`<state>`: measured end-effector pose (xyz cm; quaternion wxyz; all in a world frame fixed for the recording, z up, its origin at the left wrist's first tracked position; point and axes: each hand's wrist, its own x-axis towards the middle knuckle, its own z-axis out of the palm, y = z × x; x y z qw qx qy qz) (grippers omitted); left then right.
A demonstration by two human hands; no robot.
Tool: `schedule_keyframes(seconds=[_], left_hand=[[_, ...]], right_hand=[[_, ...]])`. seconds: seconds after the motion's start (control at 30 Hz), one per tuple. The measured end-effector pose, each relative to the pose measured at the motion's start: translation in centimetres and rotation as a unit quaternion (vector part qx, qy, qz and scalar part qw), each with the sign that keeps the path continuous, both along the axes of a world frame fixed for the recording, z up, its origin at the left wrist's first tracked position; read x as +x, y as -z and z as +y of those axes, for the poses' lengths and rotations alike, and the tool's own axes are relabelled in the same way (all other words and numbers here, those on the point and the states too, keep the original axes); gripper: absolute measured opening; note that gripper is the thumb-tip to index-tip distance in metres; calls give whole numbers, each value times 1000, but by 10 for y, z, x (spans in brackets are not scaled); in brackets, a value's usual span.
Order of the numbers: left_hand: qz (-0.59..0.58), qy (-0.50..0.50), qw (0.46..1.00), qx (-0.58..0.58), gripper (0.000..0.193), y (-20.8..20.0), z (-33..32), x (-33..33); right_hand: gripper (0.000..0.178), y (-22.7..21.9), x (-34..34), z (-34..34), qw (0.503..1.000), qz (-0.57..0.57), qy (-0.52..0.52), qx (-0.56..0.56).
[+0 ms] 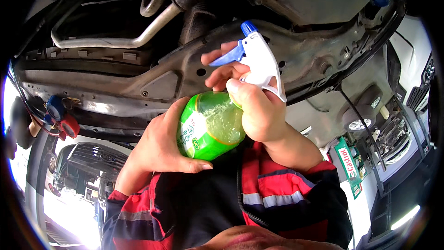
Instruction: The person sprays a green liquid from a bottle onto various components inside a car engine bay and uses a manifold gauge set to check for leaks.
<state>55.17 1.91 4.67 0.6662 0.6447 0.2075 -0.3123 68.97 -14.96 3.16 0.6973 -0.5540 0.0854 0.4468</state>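
Note:
A green spray bottle (217, 122) with foamy liquid inside is tilted in front of my chest. Around its labelled lower part wraps my left hand (159, 141), thumb along the near side. My right hand (261, 111) grips the neck, just below the white spray head (262, 58). Several fingertips of that hand reach out behind the blue trigger (229, 56), apparently not squeezing it. The blue nozzle (248, 28) points up toward the car's underside. My right palm hides the joint between head and bottle.
Close overhead hangs a raised car's dark metal crossmember (300, 55), with a bent metal pipe (106, 42) at the left. Red and blue gauges (62, 115) hang at far left. A thin black rod (363, 127) slants down at right, near another vehicle's wheel (359, 122).

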Motion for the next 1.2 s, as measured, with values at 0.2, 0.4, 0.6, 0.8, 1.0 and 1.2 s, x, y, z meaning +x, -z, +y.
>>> schedule_keyframes(seconds=[0.2,0.4,0.6,0.8,1.0,1.2], left_hand=[[-48,-2,999,-8,123,8,-28,-16],[-56,-17,998,-27,126,10,-76,-31],[-95,-60,993,23,116,21,-98,-32],[-85,-75,993,-45,114,37,-106,-40],[-53,-89,988,-111,114,48,-120,-46],[-57,-109,984,-129,105,51,-128,-47]], right_hand=[[45,-10,-5,-21,996,-70,-49,-36],[43,-23,-5,-41,971,-181,-141,-71],[42,-18,-6,-54,941,-276,-173,-89],[42,-23,-8,-59,940,-273,-194,-55],[40,-20,-11,-61,903,-350,-242,-67],[40,-15,-15,-59,864,-435,-242,-82]])
